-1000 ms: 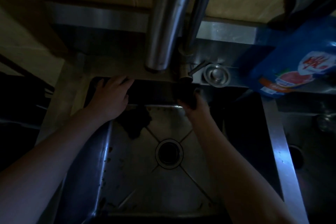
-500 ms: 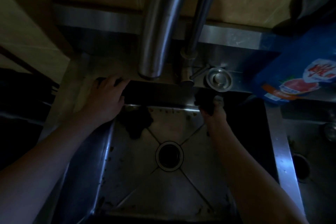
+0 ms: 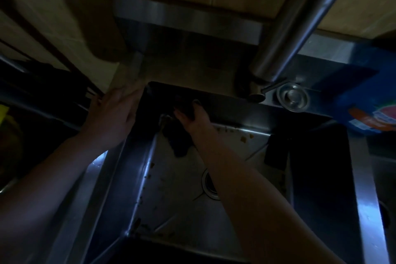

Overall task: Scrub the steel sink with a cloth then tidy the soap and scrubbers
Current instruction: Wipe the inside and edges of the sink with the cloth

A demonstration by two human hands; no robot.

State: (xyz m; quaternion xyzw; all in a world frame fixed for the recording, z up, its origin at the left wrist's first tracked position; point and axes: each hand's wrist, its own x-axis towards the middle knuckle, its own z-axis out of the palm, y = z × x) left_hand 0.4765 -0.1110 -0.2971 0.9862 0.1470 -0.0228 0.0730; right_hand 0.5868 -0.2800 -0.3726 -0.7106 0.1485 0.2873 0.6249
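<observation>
The steel sink (image 3: 120,178) fills the dim middle of the view, with brown specks on its floor and a round drain (image 3: 209,185) partly behind my right forearm. My right hand (image 3: 194,119) presses a dark cloth (image 3: 184,108) against the sink's back wall near the far-left corner. A dark patch, cloth or shadow, hangs below the hand. My left hand (image 3: 113,113) rests flat on the sink's left rim at that corner, fingers spread, holding nothing.
The steel faucet spout (image 3: 289,21) hangs overhead at upper right, its lever and a round steel stopper (image 3: 292,97) on the back ledge. A blue soap pouch (image 3: 368,109) stands at the right. A second basin lies at far right. Dark shelving sits left.
My right hand with the cloth has swept left along the back wall, from under the faucet to the far-left corner. The view has shifted right. My left hand stays on the rim.
</observation>
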